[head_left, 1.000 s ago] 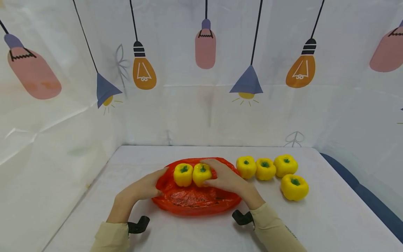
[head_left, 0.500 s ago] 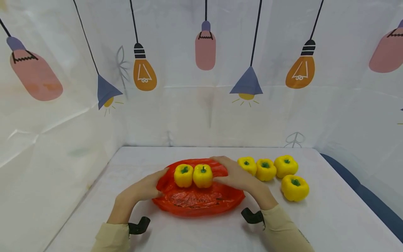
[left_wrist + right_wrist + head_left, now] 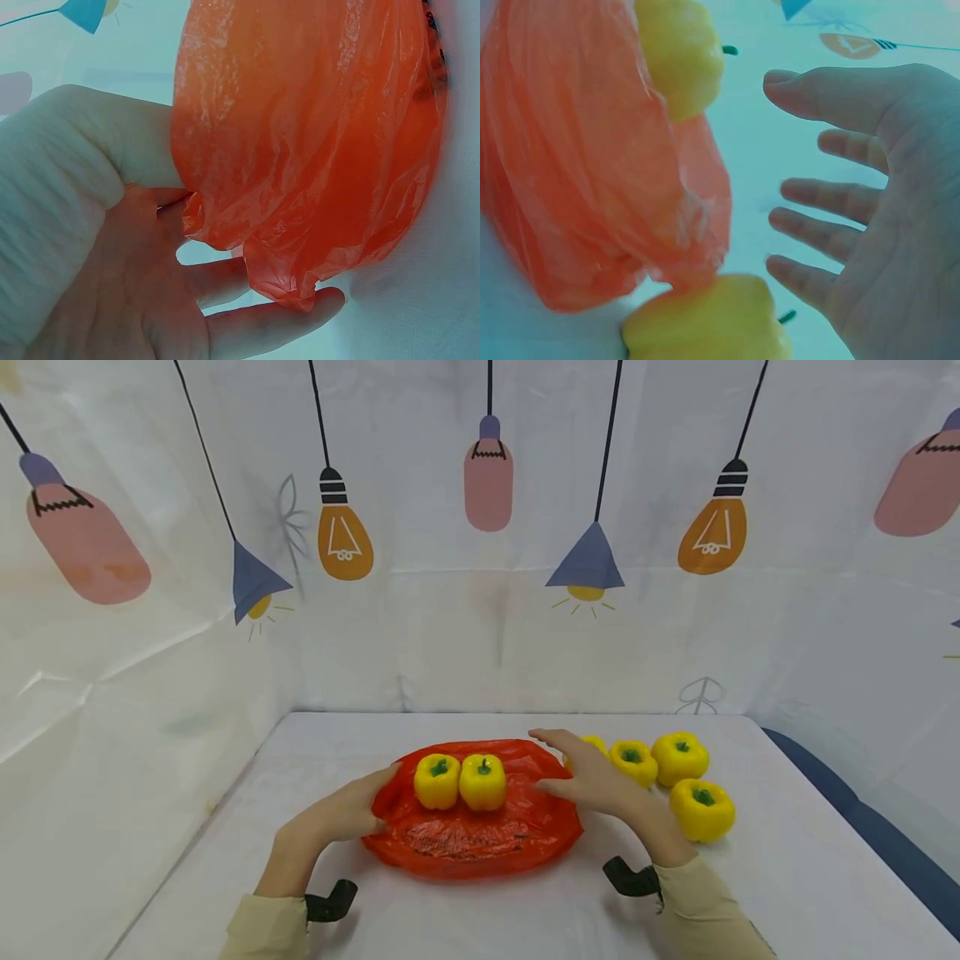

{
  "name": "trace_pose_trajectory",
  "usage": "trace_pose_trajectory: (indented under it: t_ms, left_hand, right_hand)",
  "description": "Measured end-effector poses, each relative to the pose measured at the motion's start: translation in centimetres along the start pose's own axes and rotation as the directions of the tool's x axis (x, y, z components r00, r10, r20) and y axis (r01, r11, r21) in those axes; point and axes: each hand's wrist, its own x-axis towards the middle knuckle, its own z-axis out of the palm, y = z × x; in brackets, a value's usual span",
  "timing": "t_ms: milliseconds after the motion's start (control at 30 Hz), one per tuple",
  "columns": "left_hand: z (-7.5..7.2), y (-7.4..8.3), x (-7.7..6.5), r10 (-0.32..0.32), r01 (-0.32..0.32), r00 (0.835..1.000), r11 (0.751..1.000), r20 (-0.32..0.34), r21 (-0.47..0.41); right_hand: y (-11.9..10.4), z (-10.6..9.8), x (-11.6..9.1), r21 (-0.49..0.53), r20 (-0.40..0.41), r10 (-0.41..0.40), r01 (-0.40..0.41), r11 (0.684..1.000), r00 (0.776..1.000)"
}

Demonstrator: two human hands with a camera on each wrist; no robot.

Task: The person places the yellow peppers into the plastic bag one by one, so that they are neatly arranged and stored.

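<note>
A red plastic bag (image 3: 465,847) lies spread on the table, with two yellow bell peppers, one on the left (image 3: 437,781) and one on the right (image 3: 483,783), side by side in it. My left hand (image 3: 337,810) grips the bag's left edge; in the left wrist view the thumb's tip is hidden by the red plastic (image 3: 300,150). At the bag's right side, my right hand (image 3: 596,781) has its fingers spread and holds nothing. The right wrist view shows those fingers (image 3: 829,195) apart from the bag and from a pepper (image 3: 679,60) at its opening.
Several more yellow bell peppers (image 3: 681,757) stand on the white table (image 3: 795,860) to the right; one (image 3: 702,811) is nearer the front. My right hand partly covers the leftmost. Behind the table hangs a white sheet (image 3: 435,635) printed with lamps.
My right hand has let go of the right-hand pepper in the bag and moved right, towards the loose peppers. The left hand has kept its place on the bag's edge.
</note>
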Motion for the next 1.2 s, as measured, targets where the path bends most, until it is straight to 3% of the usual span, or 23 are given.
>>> trace_pose_trajectory:
  t_ms: [233, 500, 833, 1200]
  left_hand:
    - [0.2, 0.0, 0.1, -0.003, 0.003, 1.0, 1.0, -0.001, 0.007]
    - [0.3, 0.1, 0.3, 0.005, -0.005, 1.0, 1.0, -0.002, 0.017]
    - [0.2, 0.2, 0.1, -0.006, 0.006, 1.0, 1.0, 0.002, 0.005]
    - [-0.1, 0.5, -0.5, -0.022, 0.022, 1.0, 1.0, -0.008, 0.006]
  right_hand:
    - [1.0, -1.4, -1.1, -0.02, -0.055, -0.03, 0.029, 0.999, 0.998]
    - [1.8, -2.9, -2.5, -0.011, -0.073, -0.002, 0.001, 1.0, 0.997]
    - [3.1, -4.9, -4.6, 0.021, -0.044, 0.064, -0.063, 0.998, 0.997]
    - [3.7, -7.8, -6.3, -0.03, 0.073, 0.178, -0.177, 0.984, 0.981]
